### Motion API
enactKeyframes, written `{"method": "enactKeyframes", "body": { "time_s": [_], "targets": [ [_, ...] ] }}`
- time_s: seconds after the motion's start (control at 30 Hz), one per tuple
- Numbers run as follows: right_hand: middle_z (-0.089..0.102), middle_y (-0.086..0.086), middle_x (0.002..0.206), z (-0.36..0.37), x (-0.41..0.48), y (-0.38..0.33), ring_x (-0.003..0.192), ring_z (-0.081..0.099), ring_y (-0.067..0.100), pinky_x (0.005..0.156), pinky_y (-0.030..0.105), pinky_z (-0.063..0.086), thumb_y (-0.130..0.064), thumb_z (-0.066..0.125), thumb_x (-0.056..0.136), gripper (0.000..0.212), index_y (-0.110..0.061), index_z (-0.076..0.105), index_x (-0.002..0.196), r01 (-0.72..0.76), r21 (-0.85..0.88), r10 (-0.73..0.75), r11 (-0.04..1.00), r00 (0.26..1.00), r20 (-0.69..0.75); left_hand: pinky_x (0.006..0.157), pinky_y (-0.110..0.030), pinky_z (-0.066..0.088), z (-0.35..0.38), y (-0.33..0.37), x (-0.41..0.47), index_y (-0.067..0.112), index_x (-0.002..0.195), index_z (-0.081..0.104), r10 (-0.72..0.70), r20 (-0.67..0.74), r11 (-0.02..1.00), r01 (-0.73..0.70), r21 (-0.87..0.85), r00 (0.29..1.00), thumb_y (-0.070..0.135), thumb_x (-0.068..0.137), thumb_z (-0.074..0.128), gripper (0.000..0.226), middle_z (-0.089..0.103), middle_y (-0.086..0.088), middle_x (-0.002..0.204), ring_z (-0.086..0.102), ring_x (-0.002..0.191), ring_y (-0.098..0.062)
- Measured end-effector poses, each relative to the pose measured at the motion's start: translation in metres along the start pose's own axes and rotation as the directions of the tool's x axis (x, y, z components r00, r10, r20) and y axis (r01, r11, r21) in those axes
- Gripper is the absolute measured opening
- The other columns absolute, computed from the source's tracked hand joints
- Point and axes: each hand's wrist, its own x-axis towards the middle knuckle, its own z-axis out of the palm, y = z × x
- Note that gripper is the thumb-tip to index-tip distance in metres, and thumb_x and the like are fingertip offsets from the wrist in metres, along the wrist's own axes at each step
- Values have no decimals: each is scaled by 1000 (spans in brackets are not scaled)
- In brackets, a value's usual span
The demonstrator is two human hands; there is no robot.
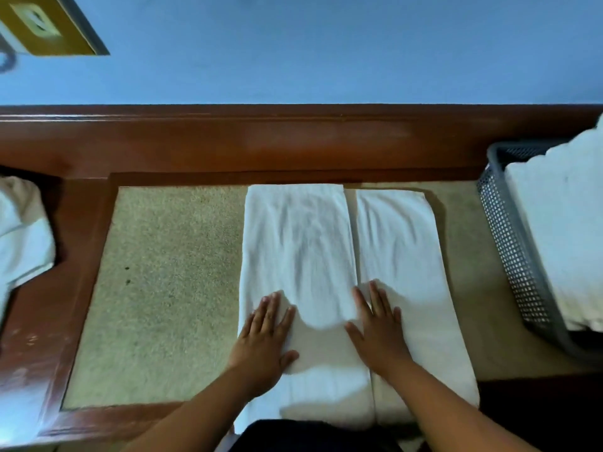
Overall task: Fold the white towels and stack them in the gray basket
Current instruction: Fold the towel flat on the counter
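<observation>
White towel (326, 256) lies flat at centre frame on the speckled inset of a wooden table (156, 288), its two side flaps folded inward and nearly meeting along a lengthwise seam. Left hand (264, 340) is spread open, palm down on the left flap, lower centre. Right hand (378, 331) is likewise open and flat, pressing beside the seam on the right flap. Gray basket (509, 249) stands at right edge of frame, apart from the towel, with folded towels (561, 230) stacked inside. Crumpled white cloth (19, 236) at left edge.
</observation>
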Motion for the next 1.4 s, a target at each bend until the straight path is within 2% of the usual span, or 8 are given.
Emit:
{"method": "enactKeyframes", "body": {
  "time_s": [0.2,0.33,0.43,0.63,0.97,1.2,1.3,1.4],
  "targets": [
    [-25,-9,162,7,-87,72,153,-12,13,122,43,8,-50,42,100,70,-36,5,158,72,-85,-67,994,996,64,121,-44,23,17,46,-61,41,159,14,-94,52,994,97,-45,994,55,92,34,71,-5,-7,168,6,155,-32],
    [12,0,166,-4,-109,110,150,22,22,117,41,30,-42,60,91,67,-30,36,152,-16,-12,15,1000,1000,-19,118,-43,29,13,65,-82,38,157,25,-165,52,979,170,-112,985,48,99,38,61,9,-4,169,15,155,-28],
    [48,13,144,-8,-111,131,128,50,37,103,44,45,-31,69,81,55,-14,60,133,-115,62,123,991,979,-161,117,-44,30,7,80,-85,37,157,28,-233,35,956,235,-178,972,41,101,46,59,14,-3,168,15,154,-26],
    [44,19,137,-13,-115,152,127,43,39,102,43,42,-52,75,80,75,-7,50,135,-460,208,486,863,868,-98,115,-42,30,9,116,-96,43,154,29,-385,51,888,385,-253,922,42,102,44,54,11,4,165,14,151,-21],
    [67,12,111,-14,-111,155,100,64,31,84,37,53,-33,77,80,48,-5,60,115,-360,576,415,734,909,39,121,-43,23,32,138,-117,48,155,23,-395,52,877,393,-275,917,46,101,46,58,4,4,167,5,154,-23],
    [64,4,89,-5,-147,148,88,64,25,72,35,49,-22,75,84,25,-8,57,93,-366,603,415,709,907,63,117,-42,29,21,124,-116,49,152,28,-317,39,915,316,-252,948,46,100,48,56,16,8,160,19,148,-20],
    [58,7,97,-9,-149,129,94,60,30,67,30,37,-18,71,89,28,-5,56,108,-364,587,443,723,896,10,112,-41,33,13,108,-117,46,148,37,-267,40,931,268,-249,963,43,100,48,50,29,10,151,30,140,-18],
    [63,11,99,-10,-149,91,70,55,23,60,30,37,-18,64,94,27,-7,55,117,-321,608,446,726,893,-62,106,-40,40,11,84,-120,41,139,50,-319,41,893,315,-321,947,35,99,49,40,44,11,139,47,127,-17]
  ]
}}
